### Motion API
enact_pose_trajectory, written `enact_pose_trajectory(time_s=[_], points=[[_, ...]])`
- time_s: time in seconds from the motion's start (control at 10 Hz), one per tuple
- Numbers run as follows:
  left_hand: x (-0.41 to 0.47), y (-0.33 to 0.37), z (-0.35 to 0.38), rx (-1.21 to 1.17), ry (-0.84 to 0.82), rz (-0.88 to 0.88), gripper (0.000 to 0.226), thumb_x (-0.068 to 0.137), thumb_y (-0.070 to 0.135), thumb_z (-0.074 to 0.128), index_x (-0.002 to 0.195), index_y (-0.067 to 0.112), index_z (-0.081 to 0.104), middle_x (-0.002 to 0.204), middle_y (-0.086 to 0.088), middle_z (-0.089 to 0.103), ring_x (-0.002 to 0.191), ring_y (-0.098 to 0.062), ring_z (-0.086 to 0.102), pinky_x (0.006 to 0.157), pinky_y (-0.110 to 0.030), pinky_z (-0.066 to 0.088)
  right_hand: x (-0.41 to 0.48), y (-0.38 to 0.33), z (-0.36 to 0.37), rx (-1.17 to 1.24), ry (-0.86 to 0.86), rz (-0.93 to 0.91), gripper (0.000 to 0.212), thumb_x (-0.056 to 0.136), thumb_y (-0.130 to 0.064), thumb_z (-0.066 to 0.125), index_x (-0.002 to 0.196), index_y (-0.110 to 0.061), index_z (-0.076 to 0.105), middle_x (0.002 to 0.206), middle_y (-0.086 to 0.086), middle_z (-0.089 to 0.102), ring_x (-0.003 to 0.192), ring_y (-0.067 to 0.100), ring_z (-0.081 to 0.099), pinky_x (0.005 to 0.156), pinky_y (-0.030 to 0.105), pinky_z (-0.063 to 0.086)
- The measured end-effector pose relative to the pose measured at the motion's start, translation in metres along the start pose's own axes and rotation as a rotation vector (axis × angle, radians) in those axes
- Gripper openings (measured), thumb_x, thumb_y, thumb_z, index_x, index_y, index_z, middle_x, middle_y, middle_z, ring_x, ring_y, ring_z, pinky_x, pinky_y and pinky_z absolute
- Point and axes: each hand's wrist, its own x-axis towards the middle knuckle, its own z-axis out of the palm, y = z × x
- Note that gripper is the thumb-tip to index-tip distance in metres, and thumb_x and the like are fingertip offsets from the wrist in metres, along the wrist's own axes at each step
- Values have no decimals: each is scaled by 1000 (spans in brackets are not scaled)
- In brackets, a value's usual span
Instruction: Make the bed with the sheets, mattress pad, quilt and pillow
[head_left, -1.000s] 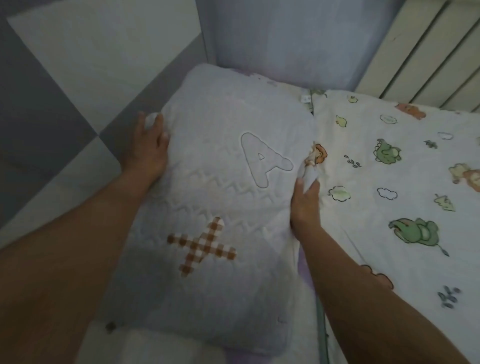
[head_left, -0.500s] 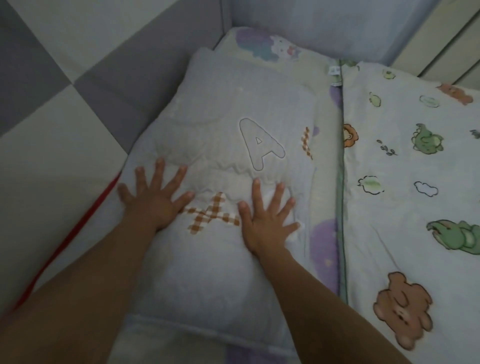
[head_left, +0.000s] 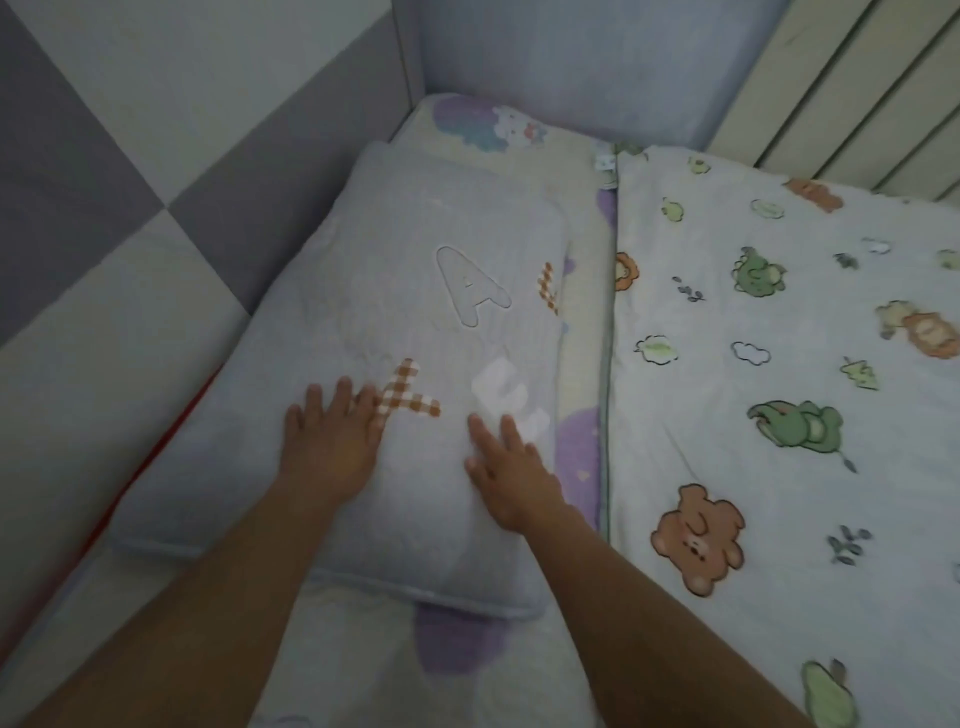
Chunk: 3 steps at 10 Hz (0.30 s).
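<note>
A pale blue pillow (head_left: 415, 291) with a stitched letter A and a brown checked X lies flat along the left side of the bed. My left hand (head_left: 330, 441) rests flat on its near half, fingers straight and spread beside the X. My right hand (head_left: 511, 467) lies flat on the pillow's right near part, fingers straight. A white quilt (head_left: 779, 415) printed with bears, frogs and clouds covers the right side of the bed. Between pillow and quilt a strip of the cream and purple sheet (head_left: 582, 447) shows.
A padded wall panel (head_left: 130, 156) in grey and cream squares runs along the left. A blue padded headboard (head_left: 571, 62) closes the far end. A cream slatted panel (head_left: 857, 104) stands at the far right. A red edge (head_left: 156, 462) shows by the left wall.
My hands let go of the pillow's sides, came down flat on top of it, and have slid toward me along its surface. The view has pulled back.
</note>
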Motion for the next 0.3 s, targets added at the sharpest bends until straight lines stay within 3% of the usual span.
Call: enact_pose_trajectory(time_s=[0.2,0.3], points=[[-75,46,7,103,-15,118,55,99,30,27,150,17,13,159,-1,5,144,-39,7,113,-46,21,-79,26,-9,-85,-33,-61,49,100,-38,35,148,-37,23,150,3,35,130,29,43,107,43,36],[-118,71,22,-26,-64,216,48,96,20,34,143,10,36,154,-9,26,140,-35,26,107,-44,38,-127,50,-18,-127,34,-61,40,100,-32,37,139,-29,42,136,7,53,122,30,51,98,38,41]])
